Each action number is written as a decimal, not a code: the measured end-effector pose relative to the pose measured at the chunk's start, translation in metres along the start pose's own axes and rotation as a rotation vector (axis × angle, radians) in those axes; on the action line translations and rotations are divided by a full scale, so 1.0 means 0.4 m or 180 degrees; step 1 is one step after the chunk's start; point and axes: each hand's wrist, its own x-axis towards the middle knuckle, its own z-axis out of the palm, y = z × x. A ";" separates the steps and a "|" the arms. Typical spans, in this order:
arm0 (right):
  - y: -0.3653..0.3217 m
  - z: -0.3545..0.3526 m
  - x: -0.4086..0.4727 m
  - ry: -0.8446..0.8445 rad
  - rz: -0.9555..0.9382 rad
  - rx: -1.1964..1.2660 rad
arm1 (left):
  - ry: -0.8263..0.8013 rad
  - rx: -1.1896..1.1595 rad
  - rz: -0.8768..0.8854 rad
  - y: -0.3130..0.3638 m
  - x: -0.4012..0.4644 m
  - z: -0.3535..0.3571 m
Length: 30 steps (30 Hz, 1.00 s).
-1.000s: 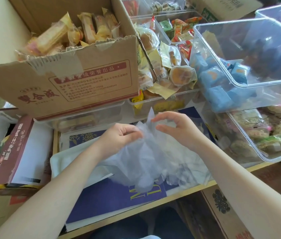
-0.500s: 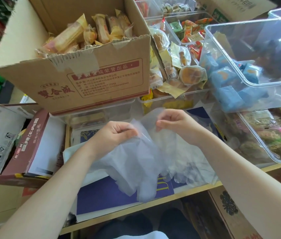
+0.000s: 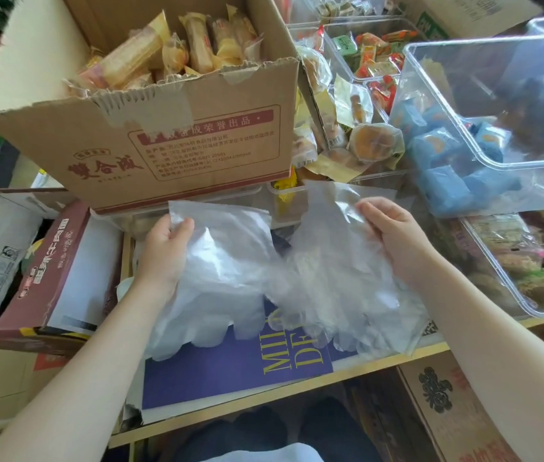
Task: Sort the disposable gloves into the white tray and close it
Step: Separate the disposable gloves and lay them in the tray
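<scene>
Two thin, clear disposable gloves hang over the shelf front, cuffs up and fingers down. My left hand (image 3: 163, 253) pinches the cuff of the left glove (image 3: 227, 278). My right hand (image 3: 394, 235) pinches the cuff edge of the right glove (image 3: 340, 281). The two gloves are spread apart and still overlap at the middle. Under them lies a purple sheet with yellow letters (image 3: 240, 368). A white edge (image 3: 123, 291) shows under my left wrist; I cannot tell whether it is the tray.
A cardboard box of wrapped snacks (image 3: 170, 135) stands just behind my hands. Clear plastic bins (image 3: 497, 168) with packaged snacks crowd the right side and the back. A maroon carton (image 3: 47, 271) lies at the left. The wooden shelf edge (image 3: 380, 365) runs below the gloves.
My hands have moved apart, left hand leftward and right hand rightward. The bunched gloves have been pulled into two separate spread sheets.
</scene>
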 end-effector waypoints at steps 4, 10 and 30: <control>-0.032 0.024 -0.021 0.0433 -0.0493 -0.0377 | 0.0411 -0.0137 0.0054 0.020 0.002 0.049; -0.029 0.145 -0.101 0.0184 -0.0706 -0.1302 | 0.0013 -0.0082 0.0293 0.031 -0.064 0.147; 0.020 0.251 -0.134 -0.0812 -0.0559 -0.0488 | -0.1988 -0.1155 0.0488 0.068 -0.139 0.168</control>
